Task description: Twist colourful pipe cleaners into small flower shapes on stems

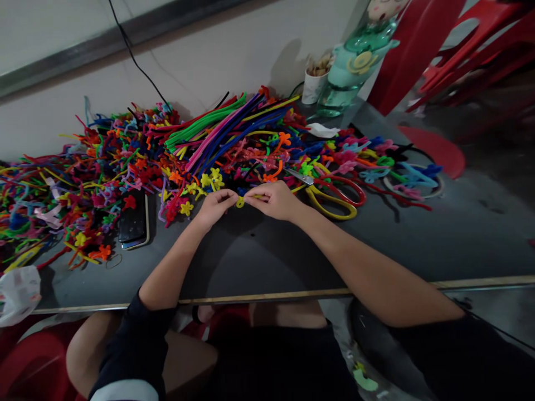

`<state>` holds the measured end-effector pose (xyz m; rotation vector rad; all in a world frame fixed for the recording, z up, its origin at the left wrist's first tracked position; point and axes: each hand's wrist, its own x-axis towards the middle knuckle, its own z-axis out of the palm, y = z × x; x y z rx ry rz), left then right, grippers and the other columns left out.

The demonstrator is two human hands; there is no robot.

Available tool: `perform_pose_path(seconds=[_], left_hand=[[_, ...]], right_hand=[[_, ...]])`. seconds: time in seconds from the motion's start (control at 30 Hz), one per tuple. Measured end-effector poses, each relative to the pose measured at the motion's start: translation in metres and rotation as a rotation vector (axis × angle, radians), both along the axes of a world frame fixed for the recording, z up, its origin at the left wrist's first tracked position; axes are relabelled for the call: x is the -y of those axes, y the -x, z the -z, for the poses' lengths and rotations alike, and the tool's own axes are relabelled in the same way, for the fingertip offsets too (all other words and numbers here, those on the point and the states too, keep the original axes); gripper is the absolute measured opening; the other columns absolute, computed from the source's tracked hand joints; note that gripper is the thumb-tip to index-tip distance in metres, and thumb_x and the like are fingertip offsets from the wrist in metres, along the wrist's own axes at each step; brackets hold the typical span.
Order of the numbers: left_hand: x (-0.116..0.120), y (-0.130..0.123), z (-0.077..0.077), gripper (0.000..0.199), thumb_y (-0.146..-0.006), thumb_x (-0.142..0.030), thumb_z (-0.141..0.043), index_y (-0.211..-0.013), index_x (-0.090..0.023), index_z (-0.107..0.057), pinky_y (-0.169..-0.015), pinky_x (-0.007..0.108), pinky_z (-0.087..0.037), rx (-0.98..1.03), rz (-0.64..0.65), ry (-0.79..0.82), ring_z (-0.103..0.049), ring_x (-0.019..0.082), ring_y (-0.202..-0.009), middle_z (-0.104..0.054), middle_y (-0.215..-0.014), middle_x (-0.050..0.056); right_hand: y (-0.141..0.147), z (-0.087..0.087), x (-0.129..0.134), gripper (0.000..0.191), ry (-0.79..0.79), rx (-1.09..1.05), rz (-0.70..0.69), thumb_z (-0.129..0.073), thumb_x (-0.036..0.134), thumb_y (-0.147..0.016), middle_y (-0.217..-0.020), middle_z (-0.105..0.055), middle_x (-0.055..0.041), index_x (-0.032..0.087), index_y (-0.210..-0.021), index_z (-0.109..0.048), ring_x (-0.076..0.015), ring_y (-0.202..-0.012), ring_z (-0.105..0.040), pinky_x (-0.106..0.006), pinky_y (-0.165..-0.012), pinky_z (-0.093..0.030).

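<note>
Between the fingertips of both hands is a yellow pipe cleaner [240, 202], bent into small loops. My left hand [218, 207] pinches it from the left side. From the right, my right hand [273, 200] pinches the same piece, and a straight yellow length runs out past that hand. Just beyond the hands lie finished yellow pipe-cleaner flowers [212, 179]. A pair of scissors [334, 201] with red and yellow handles rests to the right of my right hand, its blades pointing toward the pile.
A long heap of colourful pipe cleaners and flowers [125, 150] covers the table's back, with straight bundled stems [225, 131] on top. Phones [134, 220] lie left. A paper cup [313, 86] and green bottle [345, 72] stand back right. A plastic bag [20, 292] hangs at the left edge.
</note>
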<state>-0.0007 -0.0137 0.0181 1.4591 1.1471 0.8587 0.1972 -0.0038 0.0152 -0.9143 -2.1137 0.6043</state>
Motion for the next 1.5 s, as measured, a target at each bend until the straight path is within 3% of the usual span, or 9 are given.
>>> perform_pose_path(seconds=[0.27,0.47,0.57,0.7,0.97,1.13,1.23,1.33,1.5], left_hand=[[0.003,-0.002,0.002,0.019,-0.081,-0.034,-0.063,-0.086,-0.019,-0.073,-0.056,0.021,-0.043,-0.161,-0.037,-0.162,-0.061,0.011,-0.059,-0.068,-0.067,0.001],[0.001,-0.001,0.002,0.022,-0.078,-0.036,-0.068,-0.078,-0.014,-0.071,-0.048,0.019,-0.042,0.015,-0.098,0.032,-0.063,0.011,-0.059,-0.070,-0.070,0.005],[0.002,0.000,-0.001,0.031,-0.072,-0.044,-0.073,-0.071,-0.013,-0.068,-0.049,0.018,-0.041,0.098,0.007,0.158,-0.062,0.009,-0.057,-0.069,-0.068,0.005],[0.007,-0.002,-0.004,0.041,-0.066,-0.053,-0.075,-0.068,-0.013,-0.065,-0.053,0.019,-0.041,0.222,0.139,0.194,-0.057,0.007,-0.055,-0.066,-0.065,0.003],[0.006,-0.008,0.004,0.038,-0.063,-0.056,-0.076,-0.070,-0.019,-0.071,-0.081,0.029,-0.047,0.212,-0.112,-0.146,-0.062,0.015,-0.085,-0.070,-0.085,0.004],[0.006,-0.006,0.005,0.036,-0.062,-0.053,-0.078,-0.071,-0.018,-0.073,-0.078,0.029,-0.048,0.292,-0.090,-0.018,-0.062,0.015,-0.079,-0.071,-0.078,0.004],[0.007,-0.006,0.004,0.031,-0.064,-0.048,-0.078,-0.072,-0.018,-0.073,-0.068,0.024,-0.045,0.360,-0.140,0.010,-0.056,0.009,-0.065,-0.068,-0.070,0.001],[0.007,-0.010,0.003,0.029,-0.064,-0.045,-0.078,-0.070,-0.018,-0.072,-0.060,0.022,-0.040,0.372,-0.160,-0.001,-0.049,0.007,-0.057,-0.063,-0.063,-0.001],[0.007,-0.016,0.004,0.031,-0.064,-0.047,-0.077,-0.065,-0.017,-0.070,-0.059,0.023,-0.039,0.291,-0.195,-0.005,-0.049,0.008,-0.058,-0.061,-0.060,-0.001]], right_hand=[[0.006,0.005,-0.001,0.023,0.048,0.087,0.099,-0.058,0.034,-0.083,-0.063,-0.067,-0.0002,0.019,-0.080,-0.075,-0.0100,-0.053,-0.053,-0.023,-0.054,-0.036],[-0.004,0.001,-0.005,0.025,-0.162,0.077,0.085,-0.053,0.035,-0.092,-0.086,-0.072,-0.0043,0.021,-0.092,-0.074,-0.0143,-0.076,-0.064,-0.025,-0.069,-0.045],[-0.006,0.001,-0.006,0.025,-0.203,-0.023,0.089,-0.055,0.034,-0.092,-0.083,-0.072,-0.0057,0.019,-0.089,-0.074,-0.0142,-0.074,-0.064,-0.025,-0.069,-0.047],[0.005,0.006,-0.004,0.028,-0.105,-0.136,0.048,-0.053,0.036,-0.092,-0.080,-0.072,-0.0056,0.018,-0.086,-0.073,-0.0142,-0.072,-0.065,-0.026,-0.068,-0.048],[0.018,0.005,0.010,0.037,0.109,-0.157,0.016,-0.051,0.045,-0.091,-0.074,-0.071,-0.0049,0.018,-0.079,-0.074,-0.0130,-0.067,-0.063,-0.024,-0.063,-0.046],[0.000,-0.016,0.006,0.030,0.125,0.027,-0.006,-0.057,0.042,-0.088,-0.083,-0.072,-0.0045,0.020,-0.078,-0.074,-0.0146,-0.073,-0.064,-0.027,-0.070,-0.048],[-0.038,-0.035,0.003,0.016,0.060,0.266,0.266,-0.065,0.032,-0.081,-0.096,-0.071,-0.0066,0.021,-0.089,-0.074,-0.0216,-0.090,-0.064,-0.034,-0.082,-0.047],[-0.076,-0.044,0.007,0.037,0.194,0.734,0.627,-0.067,0.027,-0.076,-0.106,-0.066,-0.0179,0.010,-0.109,-0.068,-0.0316,-0.099,-0.061,-0.040,-0.082,-0.045],[-0.096,-0.041,0.023,0.062,0.307,0.936,0.658,-0.069,0.026,-0.075,-0.124,-0.052,-0.0272,-0.001,-0.126,-0.050,-0.0340,-0.115,-0.052,-0.037,-0.087,-0.042]])
